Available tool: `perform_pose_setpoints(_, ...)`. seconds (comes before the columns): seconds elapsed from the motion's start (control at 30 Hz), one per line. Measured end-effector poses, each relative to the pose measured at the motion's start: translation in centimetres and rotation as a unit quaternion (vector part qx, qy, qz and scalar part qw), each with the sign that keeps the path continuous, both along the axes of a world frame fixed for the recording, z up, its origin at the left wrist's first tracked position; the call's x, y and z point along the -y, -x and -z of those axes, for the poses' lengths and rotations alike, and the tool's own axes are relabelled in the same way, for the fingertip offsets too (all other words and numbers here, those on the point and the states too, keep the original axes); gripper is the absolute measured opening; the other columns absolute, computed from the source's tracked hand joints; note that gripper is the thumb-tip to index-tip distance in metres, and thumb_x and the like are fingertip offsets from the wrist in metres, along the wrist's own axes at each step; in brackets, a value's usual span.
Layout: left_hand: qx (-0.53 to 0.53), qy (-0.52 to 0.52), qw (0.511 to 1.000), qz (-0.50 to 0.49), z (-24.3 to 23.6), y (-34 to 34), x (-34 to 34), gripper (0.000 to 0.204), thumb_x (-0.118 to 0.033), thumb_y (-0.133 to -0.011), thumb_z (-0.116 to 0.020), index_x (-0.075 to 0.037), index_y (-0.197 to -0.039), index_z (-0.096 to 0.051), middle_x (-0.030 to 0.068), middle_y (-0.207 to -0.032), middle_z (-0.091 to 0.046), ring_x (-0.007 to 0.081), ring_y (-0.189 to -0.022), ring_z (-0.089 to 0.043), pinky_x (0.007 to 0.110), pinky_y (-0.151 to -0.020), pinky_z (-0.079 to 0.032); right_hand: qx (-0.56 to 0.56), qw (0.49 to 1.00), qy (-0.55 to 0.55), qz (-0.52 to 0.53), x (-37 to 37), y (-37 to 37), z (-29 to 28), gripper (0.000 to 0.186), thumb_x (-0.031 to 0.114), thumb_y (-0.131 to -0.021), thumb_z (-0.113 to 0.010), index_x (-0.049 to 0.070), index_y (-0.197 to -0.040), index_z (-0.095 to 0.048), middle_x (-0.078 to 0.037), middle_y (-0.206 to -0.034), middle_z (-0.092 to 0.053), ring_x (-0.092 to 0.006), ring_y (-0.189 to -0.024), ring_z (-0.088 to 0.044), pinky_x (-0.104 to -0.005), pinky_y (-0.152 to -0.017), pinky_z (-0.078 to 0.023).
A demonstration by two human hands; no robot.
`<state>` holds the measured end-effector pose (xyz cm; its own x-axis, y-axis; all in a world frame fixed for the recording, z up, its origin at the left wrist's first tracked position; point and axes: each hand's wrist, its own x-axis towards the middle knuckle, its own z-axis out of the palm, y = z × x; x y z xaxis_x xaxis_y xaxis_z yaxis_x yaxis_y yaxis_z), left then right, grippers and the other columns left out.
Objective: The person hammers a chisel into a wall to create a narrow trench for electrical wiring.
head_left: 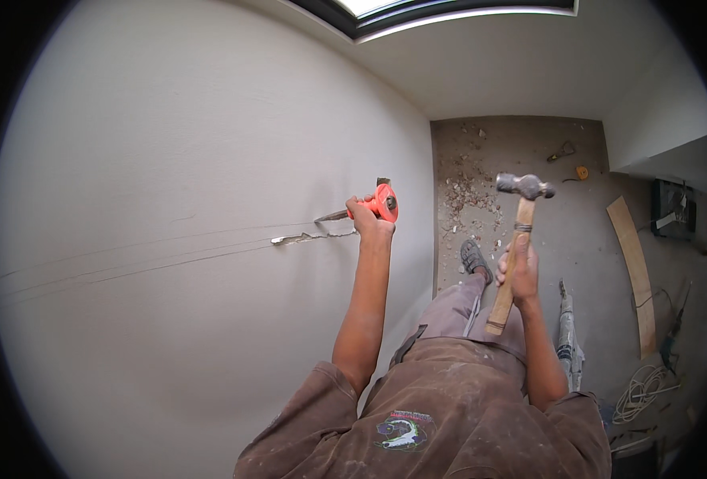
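Observation:
My left hand is closed round a chisel with an orange-red hand guard. The chisel's pointed tip rests at or very near the pale wall, by one of several thin drawn lines. Just below the tip, a rough chipped groove runs along the wall. My right hand grips a ball-peen hammer by its wooden handle. The hammer's metal head points away from me, raised over the floor and well apart from the chisel.
Broken rubble litters the floor along the wall, near my shoe. Farther off lie a yellow-orange tape measure and a small tool. At right are a wooden plank, coiled cable and a dark case.

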<state>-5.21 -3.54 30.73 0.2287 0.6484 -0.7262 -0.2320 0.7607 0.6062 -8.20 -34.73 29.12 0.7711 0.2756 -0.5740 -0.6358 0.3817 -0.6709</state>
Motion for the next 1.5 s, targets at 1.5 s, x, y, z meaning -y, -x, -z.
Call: perform_pose_setpoints(1.5,0.011,0.003,1.000,-0.007,-2.4,-0.9,0.9,0.020,-0.029,-0.086,-0.050,-0.011,-0.085,-0.042,-0.0006,-0.085,-0.052,0.0161,-0.080,-0.055,0.035,-0.076,-0.050,0.050,0.995,-0.090,-0.011,-10.3,0.4,-3.3,0.047,0.053,-0.095,-0.038,0.006,-0.097,-0.046,-0.004,-0.068,-0.048,-0.0117,-0.049,-0.050,-0.0265,-0.044,-0.044)
